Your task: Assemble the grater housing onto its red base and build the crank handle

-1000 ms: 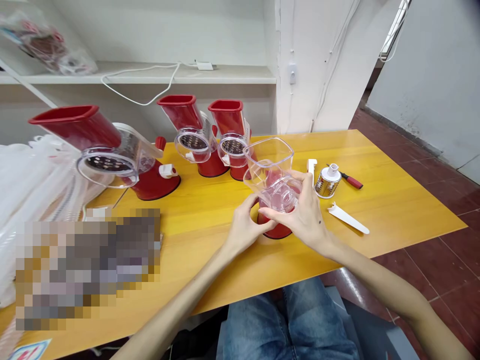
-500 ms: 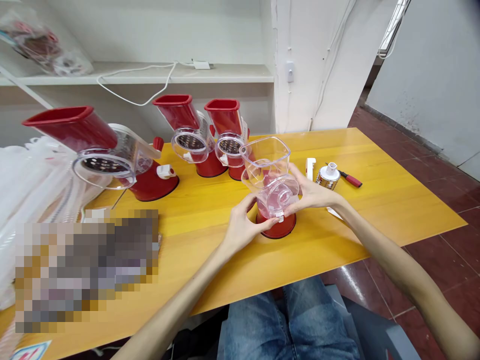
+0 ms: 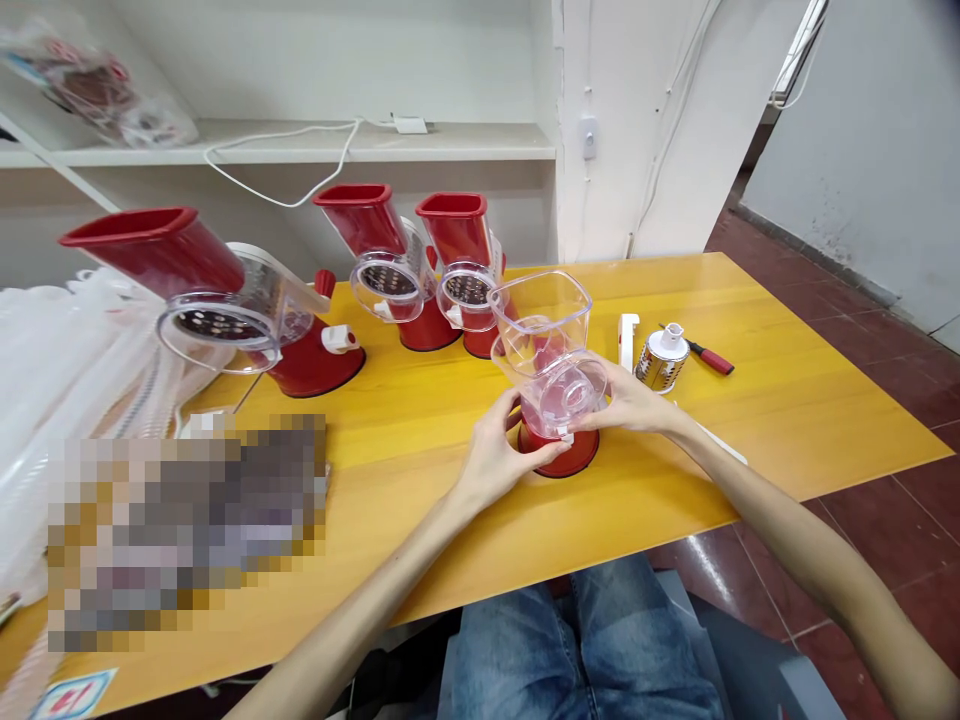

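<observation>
The person sits at a yellow wooden tabletop (image 3: 787,400) with both hands on a clear plastic housing (image 3: 551,345), a square funnel mouth above a round open barrel. It stands tilted on a round red base (image 3: 574,462) near the front edge, directly ahead of them. The left hand (image 3: 499,455) has its grip closed on the lower front of the barrel, thumb and fingertips pinched just under the small white tab. The right hand (image 3: 634,400) is pressed against the barrel's right side, its grip clasped on the plastic. I think the fingers curl round behind, though the barrel hides them.

The housing looks light, stiff and thin-walled, and its glossy surface is probably slippery. The funnel rim would likely flex or crack under a squeeze. The barrel and the neck above the base seem the sounder places to hold.

Just beside the right hand stand a steel drum blade with a white cap (image 3: 661,360), a small white plastic block (image 3: 626,335) and a red-handled screwdriver (image 3: 709,357). A white plastic strip (image 3: 724,448) shows from behind the right forearm.

Further back on the left are three assembled red graters with clear barrels, a large one (image 3: 225,290) and two smaller ones (image 3: 382,265) (image 3: 461,255). Crumpled clear bags (image 3: 75,350) are heaped at the left edge. A white cable (image 3: 285,170) trails along the white wall shelf (image 3: 450,150).
</observation>
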The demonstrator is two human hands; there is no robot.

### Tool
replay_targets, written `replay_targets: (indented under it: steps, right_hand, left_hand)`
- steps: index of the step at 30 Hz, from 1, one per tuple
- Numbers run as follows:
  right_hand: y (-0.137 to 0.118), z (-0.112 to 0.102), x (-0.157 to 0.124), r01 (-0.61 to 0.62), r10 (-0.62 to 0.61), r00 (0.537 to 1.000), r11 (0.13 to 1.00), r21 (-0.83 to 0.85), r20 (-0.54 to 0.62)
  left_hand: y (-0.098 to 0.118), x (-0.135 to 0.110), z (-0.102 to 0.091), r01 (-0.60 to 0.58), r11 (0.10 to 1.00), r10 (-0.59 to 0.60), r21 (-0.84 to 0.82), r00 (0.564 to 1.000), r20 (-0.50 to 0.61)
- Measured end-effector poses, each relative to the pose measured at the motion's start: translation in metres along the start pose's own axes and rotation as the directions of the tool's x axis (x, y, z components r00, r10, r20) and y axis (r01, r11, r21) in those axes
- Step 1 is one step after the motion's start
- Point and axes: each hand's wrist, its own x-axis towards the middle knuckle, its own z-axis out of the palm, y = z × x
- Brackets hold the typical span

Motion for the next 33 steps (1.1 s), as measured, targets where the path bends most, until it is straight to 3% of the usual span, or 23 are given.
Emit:
replay_targets:
  steps: [4, 11, 21, 27, 33]
  right_hand:
    - [0.002, 0.000, 0.000, -0.020, 0.020, 1.000, 0.999, 0.037, -0.010]
    - [-0.005, -0.013, 0.005, -0.008, 0.003, 0.995, 0.999, 0.053, 0.099]
    - [0.000, -0.013, 0.006, -0.057, 0.048, 0.996, 0.991, 0.123, 0.076]
    - [0.001, -0.011, 0.004, -0.063, 0.055, 0.997, 0.987, 0.147, 0.057]
    - [0.004, -0.012, 0.005, -0.034, 0.030, 0.999, 0.994, 0.106, 0.036]
  left_hand:
    - [0.001, 0.000, -0.001, 0.002, 1.000, -0.002, -0.017, 1.000, 0.018]
    - [0.001, 0.000, -0.001, -0.002, 1.000, 0.002, -0.019, 1.000, 0.019]
    - [0.000, -0.001, 0.003, -0.015, 0.999, 0.016, -0.036, 1.000, 0.012]
    - [0.003, -0.002, 0.011, 0.058, 0.997, -0.059, 0.048, 0.998, 0.005]
    - [-0.003, -0.004, 0.016, 0.050, 0.997, -0.050, -0.057, 0.999, 0.003]
